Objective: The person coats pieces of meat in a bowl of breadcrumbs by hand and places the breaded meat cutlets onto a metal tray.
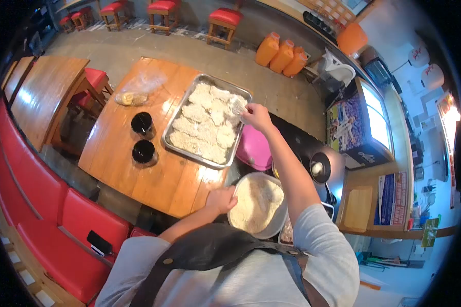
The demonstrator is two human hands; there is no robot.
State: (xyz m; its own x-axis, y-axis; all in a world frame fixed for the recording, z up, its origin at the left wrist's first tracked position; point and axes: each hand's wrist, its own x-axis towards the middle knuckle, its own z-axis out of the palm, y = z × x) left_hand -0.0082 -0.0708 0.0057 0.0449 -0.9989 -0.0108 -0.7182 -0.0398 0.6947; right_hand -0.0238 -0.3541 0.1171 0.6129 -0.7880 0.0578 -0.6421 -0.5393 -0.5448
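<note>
A metal tray (167, 145) on the wooden table holds several flat pieces coated in pale breadcrumbs. At its far right corner, my right hand (257, 117) is closed in a pinch on the edge of one breaded piece (237, 105), which looks a little greyer than the others. My left hand (222, 199) grips the rim of a round bowl (284, 217) of pale crumbs, close to my body. The crumbs (253, 204) are heaped unevenly, with a hollow toward the right. Part of a pink round lid or basin (255, 148) shows between the tray and my right forearm.
Two dark cups (142, 124) and a clear plastic bag (138, 91) share the wooden table (107, 148). Beyond my right arm sits a black pan (320, 168) with something pale in it. A container of reddish contents (287, 234) is partly hidden beside the bowl. Red bench seats (89, 215) lie left.
</note>
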